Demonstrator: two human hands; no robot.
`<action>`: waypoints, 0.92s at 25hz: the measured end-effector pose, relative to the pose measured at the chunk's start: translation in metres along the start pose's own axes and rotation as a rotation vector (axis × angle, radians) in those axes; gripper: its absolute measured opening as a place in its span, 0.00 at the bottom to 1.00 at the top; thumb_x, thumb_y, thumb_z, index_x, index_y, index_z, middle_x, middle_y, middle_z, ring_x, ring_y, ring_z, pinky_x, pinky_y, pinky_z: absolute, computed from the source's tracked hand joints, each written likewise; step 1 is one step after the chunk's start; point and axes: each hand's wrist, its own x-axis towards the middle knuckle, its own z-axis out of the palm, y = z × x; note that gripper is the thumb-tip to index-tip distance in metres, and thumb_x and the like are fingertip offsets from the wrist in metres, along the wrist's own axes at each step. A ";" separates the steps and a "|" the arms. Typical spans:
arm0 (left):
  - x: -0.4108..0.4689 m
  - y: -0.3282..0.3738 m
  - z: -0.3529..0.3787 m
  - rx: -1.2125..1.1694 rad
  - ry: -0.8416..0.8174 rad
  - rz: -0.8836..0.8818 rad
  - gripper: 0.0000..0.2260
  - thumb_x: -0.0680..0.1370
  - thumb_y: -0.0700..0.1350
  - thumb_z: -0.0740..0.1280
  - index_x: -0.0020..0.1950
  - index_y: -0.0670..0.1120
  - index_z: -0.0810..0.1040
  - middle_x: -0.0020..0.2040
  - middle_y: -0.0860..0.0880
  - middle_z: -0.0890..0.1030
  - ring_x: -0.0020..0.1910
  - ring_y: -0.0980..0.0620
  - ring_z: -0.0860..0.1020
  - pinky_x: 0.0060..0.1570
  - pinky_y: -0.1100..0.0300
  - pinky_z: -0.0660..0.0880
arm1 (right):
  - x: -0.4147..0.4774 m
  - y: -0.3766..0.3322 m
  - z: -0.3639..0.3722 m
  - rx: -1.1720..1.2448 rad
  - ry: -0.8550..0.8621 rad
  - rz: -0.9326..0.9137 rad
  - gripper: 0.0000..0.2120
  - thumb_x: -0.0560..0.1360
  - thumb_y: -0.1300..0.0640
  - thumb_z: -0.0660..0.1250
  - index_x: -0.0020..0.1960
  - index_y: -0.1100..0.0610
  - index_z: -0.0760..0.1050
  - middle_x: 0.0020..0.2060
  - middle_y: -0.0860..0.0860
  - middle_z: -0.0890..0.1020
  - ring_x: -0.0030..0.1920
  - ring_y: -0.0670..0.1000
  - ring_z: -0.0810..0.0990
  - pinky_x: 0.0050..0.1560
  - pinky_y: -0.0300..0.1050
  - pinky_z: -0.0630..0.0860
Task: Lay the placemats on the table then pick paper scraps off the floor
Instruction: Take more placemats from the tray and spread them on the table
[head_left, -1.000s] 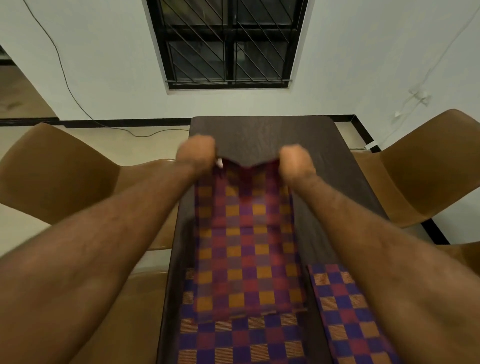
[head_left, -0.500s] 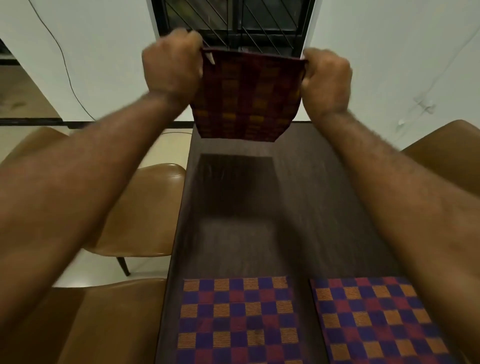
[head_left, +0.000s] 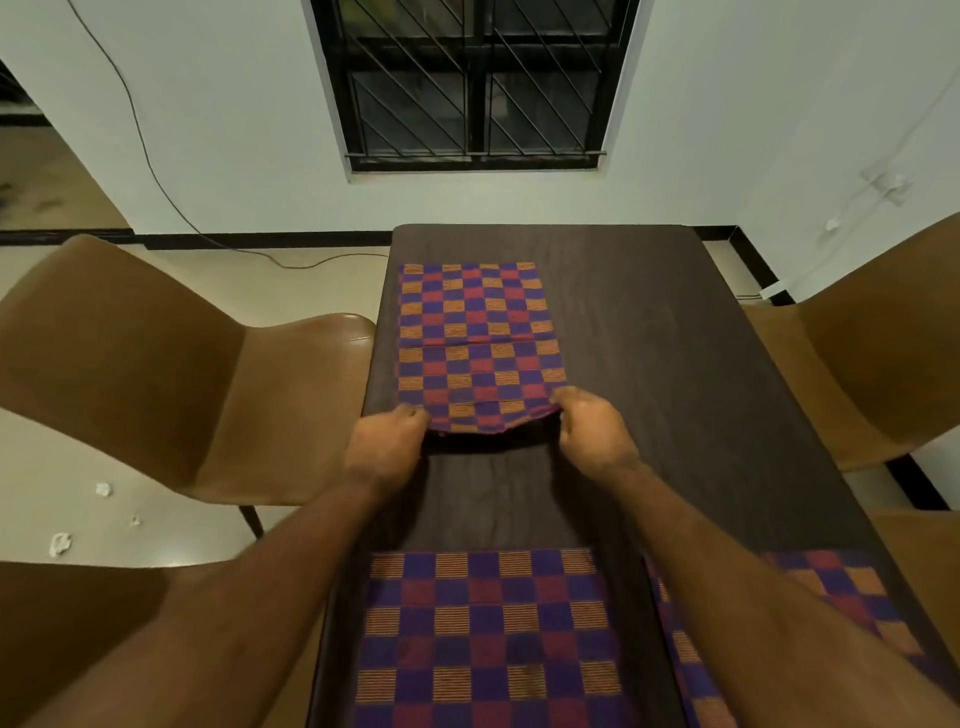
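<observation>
- The far placemat (head_left: 475, 343) lies on the left half of the dark table (head_left: 649, 332). Its far edge sits near the table's far end and its left edge runs close along the table's left edge.
- The left hand (head_left: 387, 449) pinches the mat's near-left corner, fingers clamped on the cloth; the right hand (head_left: 595, 431) grips the near-right corner the same way.
- The near edge sags between the 2 hands, slightly lifted off the wood, with a shadow beneath it.
- A band of bare table separates this mat from the near-left placemat (head_left: 483, 639), which lies flat at the bottom of the view.
- The near-right placemat (head_left: 810, 597) lies beside it, partly hidden by the right forearm.
- The table's right half beside the far mat is bare wood.
- Brown chairs stand on both sides; the left chair (head_left: 171, 374) has its seat touching or just beside the table's edge.
- 3 white paper scraps (head_left: 61, 543) lie on the floor at the left, well apart from the table.
</observation>
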 end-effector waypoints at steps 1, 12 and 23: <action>-0.007 0.001 0.014 -0.001 -0.056 -0.006 0.10 0.83 0.50 0.64 0.63 0.51 0.77 0.60 0.48 0.82 0.54 0.47 0.83 0.50 0.51 0.82 | -0.006 0.005 0.012 -0.013 -0.073 0.019 0.18 0.76 0.63 0.62 0.64 0.52 0.75 0.61 0.52 0.80 0.62 0.54 0.78 0.66 0.50 0.74; -0.030 0.004 0.045 -0.094 -0.131 -0.115 0.15 0.82 0.51 0.66 0.68 0.50 0.74 0.64 0.47 0.79 0.58 0.47 0.81 0.56 0.51 0.81 | -0.037 0.016 0.040 -0.051 -0.177 0.059 0.27 0.78 0.60 0.62 0.76 0.55 0.64 0.74 0.52 0.70 0.75 0.52 0.65 0.74 0.44 0.59; -0.042 0.002 0.040 -0.091 -0.170 -0.109 0.17 0.83 0.51 0.64 0.71 0.49 0.73 0.68 0.47 0.77 0.64 0.47 0.78 0.62 0.51 0.78 | -0.055 0.003 0.034 -0.035 -0.270 0.055 0.28 0.78 0.61 0.63 0.77 0.56 0.63 0.75 0.52 0.68 0.76 0.52 0.63 0.77 0.51 0.63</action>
